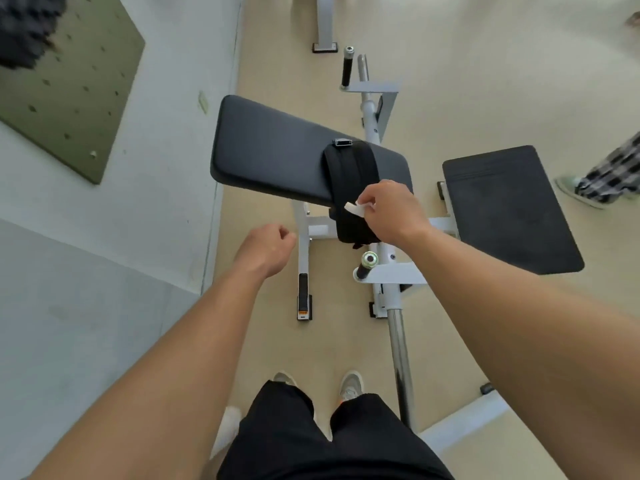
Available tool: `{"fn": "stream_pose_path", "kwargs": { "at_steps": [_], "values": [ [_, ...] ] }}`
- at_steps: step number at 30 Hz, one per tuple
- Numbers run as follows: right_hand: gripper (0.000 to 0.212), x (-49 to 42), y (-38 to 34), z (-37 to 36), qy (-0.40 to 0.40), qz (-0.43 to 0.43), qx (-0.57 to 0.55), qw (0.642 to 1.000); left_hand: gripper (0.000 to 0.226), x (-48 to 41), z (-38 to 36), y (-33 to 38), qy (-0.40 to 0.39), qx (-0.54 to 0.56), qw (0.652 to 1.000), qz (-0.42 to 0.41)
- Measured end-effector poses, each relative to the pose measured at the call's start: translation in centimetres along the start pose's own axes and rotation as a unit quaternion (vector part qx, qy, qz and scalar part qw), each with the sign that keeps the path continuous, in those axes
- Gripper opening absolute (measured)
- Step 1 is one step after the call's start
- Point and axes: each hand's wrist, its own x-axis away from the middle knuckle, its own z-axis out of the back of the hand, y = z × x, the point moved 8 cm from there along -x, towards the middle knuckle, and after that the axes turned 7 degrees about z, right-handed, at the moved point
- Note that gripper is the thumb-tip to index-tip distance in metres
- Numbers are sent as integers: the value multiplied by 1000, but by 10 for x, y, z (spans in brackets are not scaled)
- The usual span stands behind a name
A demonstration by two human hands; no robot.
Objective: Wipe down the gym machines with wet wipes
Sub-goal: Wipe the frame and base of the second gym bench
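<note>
beige floor (450, 46), pale wall (166, 98), green perforated panel (62, 98)

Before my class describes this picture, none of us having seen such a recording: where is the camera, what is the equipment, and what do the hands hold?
The camera sits on the person's head and looks down past their own arms and legs. Below stands a white-framed gym machine with a long black pad and a second black pad to its right. A black strap-like item is draped over the long pad. The right hand pinches a white wipe over that item. The left hand is curled and holds nothing.
</note>
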Motion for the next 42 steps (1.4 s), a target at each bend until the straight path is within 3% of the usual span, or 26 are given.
{"fn": "stream_pose_path", "kwargs": {
  "at_steps": [7, 13, 19, 27, 37, 42],
  "values": [
    [22, 61, 76, 96, 79, -118, 13, 990, 21, 16, -9, 126, -39, -54, 991, -116],
    [25, 150, 149, 136, 135, -279, 20, 951, 13, 40, -74, 227, -128, -112, 955, -244],
    [27, 258, 183, 134, 172, -424, 10, 889, 15, 97, -154, 285, -223, -200, 877, -376],
    [29, 415, 182, 115, 232, -563, -11, 793, 31, 193, -248, 297, -314, -294, 764, -481],
    [23, 603, 155, 86, 305, -666, -17, 680, 32, 375, -356, 298, -360, -364, 622, -592],
    [25, 688, 165, 73, 316, -684, -8, 657, 31, 454, -398, 298, -341, -390, 581, -628]
  ]
}}
